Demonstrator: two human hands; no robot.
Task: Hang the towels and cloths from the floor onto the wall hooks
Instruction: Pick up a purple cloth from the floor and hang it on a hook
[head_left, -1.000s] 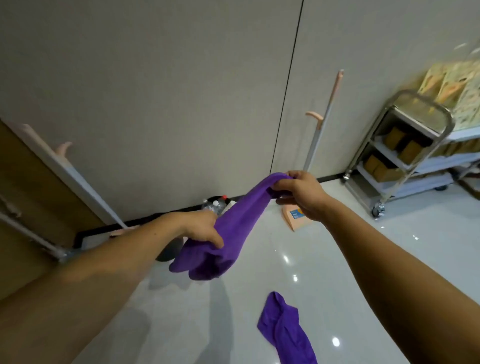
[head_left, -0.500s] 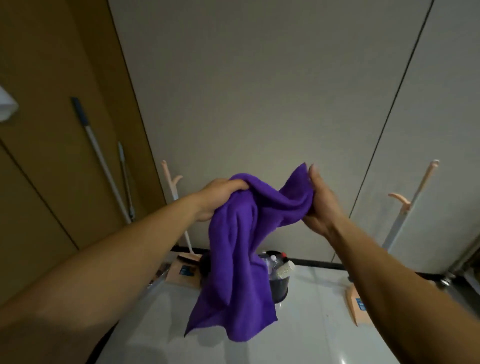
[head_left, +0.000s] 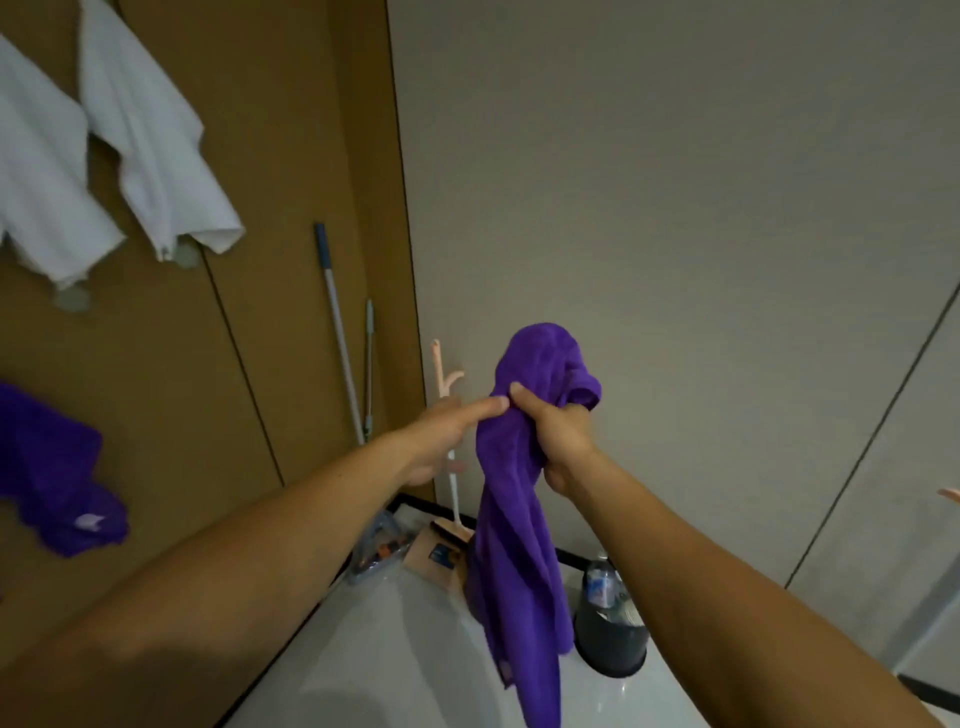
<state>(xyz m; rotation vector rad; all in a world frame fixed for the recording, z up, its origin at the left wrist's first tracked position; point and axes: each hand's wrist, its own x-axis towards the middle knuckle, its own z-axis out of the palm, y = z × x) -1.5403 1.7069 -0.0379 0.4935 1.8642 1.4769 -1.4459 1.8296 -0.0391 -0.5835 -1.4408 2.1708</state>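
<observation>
A purple cloth (head_left: 519, 530) hangs down in front of me, bunched at its top. My right hand (head_left: 558, 439) grips it near the top, fingers curled round the fabric. My left hand (head_left: 447, 436) reaches in from the left with its fingers stretched out, the tips touching the cloth beside my right thumb. On the brown wall at the left hang two white towels (head_left: 150, 135) and another purple cloth (head_left: 57, 467). The hooks under them are hidden, apart from two round pads (head_left: 72, 299) below the white towels.
Mop and broom handles (head_left: 340, 332) lean in the corner of the brown and grey walls. A pink dustpan set (head_left: 441, 551) stands on the floor there. A dark bucket with bottles (head_left: 610, 634) sits by the grey wall on the glossy white floor.
The view has swung up and left to the brown wall with hung towels. My left hand has let go of the cloth and straightened; my right hand now grips the bunched top alone.
</observation>
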